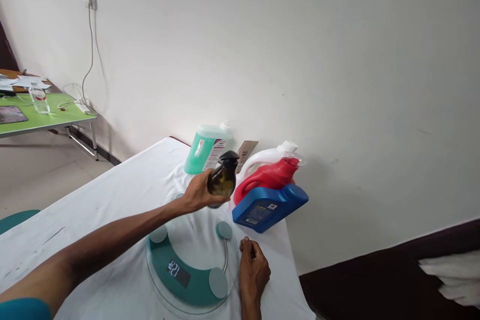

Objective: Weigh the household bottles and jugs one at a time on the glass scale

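Note:
My left hand (197, 194) is shut on a small dark bottle (222, 180) with a black cap, held in the air above the far rim of a round glass bathroom scale (187, 280). The scale has a teal body, grey round pads and a lit display. My right hand (253, 270) rests on the white cloth at the scale's right edge, fingers curled shut with nothing visible in them.
Behind the scale stand a green liquid jug (206, 150), a white jug (268, 156), a red jug (268, 178) and a blue jug (268, 206) lying on its side. The table's (105, 200) right edge runs close to my right hand. A green table (48, 117) with a glass stands far left.

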`<move>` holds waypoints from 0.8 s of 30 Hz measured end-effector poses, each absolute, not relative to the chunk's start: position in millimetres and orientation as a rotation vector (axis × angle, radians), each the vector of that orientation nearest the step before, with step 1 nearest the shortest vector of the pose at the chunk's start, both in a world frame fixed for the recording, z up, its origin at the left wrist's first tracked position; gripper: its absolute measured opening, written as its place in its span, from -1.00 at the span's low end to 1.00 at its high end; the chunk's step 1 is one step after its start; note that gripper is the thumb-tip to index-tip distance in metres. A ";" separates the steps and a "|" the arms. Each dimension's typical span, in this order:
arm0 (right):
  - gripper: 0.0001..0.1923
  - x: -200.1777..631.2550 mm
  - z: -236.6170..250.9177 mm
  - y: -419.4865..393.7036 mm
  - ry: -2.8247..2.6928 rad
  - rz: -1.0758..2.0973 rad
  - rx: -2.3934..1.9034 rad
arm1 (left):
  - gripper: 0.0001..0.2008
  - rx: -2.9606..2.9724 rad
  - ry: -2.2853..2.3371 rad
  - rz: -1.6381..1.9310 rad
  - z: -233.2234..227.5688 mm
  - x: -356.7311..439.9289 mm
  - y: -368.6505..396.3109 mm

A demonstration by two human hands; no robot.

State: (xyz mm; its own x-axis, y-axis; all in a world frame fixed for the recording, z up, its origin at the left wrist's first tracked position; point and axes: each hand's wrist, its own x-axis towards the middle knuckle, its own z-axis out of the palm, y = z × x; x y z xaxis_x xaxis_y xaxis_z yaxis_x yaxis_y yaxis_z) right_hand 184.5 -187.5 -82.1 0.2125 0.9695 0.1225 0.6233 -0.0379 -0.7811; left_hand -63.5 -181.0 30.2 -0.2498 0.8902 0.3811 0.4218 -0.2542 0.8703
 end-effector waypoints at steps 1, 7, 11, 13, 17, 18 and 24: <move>-0.47 184.6 -82.1 -187.5 -1.491 0.593 -1.748 | -0.48 1.588 1.594 1.543 32.4 -61.7 -162.3; -0.46 186.2 -82.2 -186.8 -1.462 0.620 -1.773 | -0.42 1.502 1.631 1.541 4.4 -51.1 -64.4; -0.43 187.0 -80.8 -186.2 -1.459 0.648 -1.802 | -0.43 1.476 1.671 1.502 -22.3 -48.6 -31.4; -0.43 187.1 -79.4 -186.3 -1.449 0.654 -1.818 | -0.41 1.466 1.690 1.459 -29.5 -47.4 -21.2; -0.41 188.4 -78.2 -185.3 -1.444 0.667 -1.865 | -0.38 1.527 1.674 1.390 -34.6 -43.3 -9.1; -0.41 189.5 -78.6 -184.3 -1.450 0.671 -1.882 | -0.38 1.551 1.667 1.382 -34.9 -42.2 -7.5; -0.44 204.7 -86.8 -169.3 -1.477 0.671 -1.970 | -0.34 1.629 1.695 1.301 -32.8 -41.8 -18.5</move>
